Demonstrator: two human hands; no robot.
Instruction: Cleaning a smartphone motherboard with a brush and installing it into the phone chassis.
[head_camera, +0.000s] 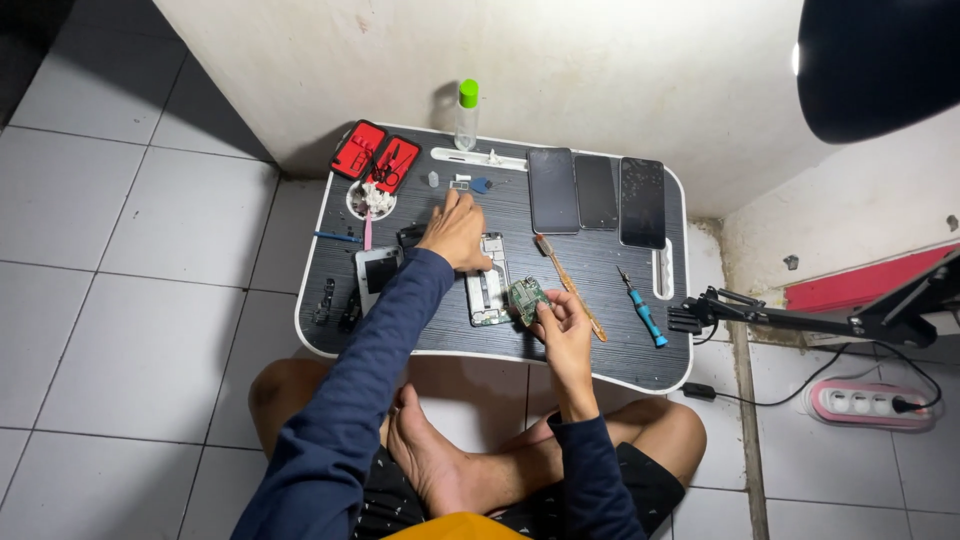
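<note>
Board (527, 297), green, sits pinched in the right hand (562, 322) at frame centre, just right of the opened phone (487, 281). Left hand (455, 232) reaches up-frame, fingers loosely curled and holding nothing visible, towards small parts (468, 184). Disassembly seems underway; picking those parts needs a fine fingertip grip.

white tiled floor (130, 330), stained wall (600, 70)

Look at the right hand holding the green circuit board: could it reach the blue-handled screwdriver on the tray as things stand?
Probably yes. The screwdriver lies bare on the tray, just beside the right hand, nothing between them; but its fingers hold the circuit board.
</note>
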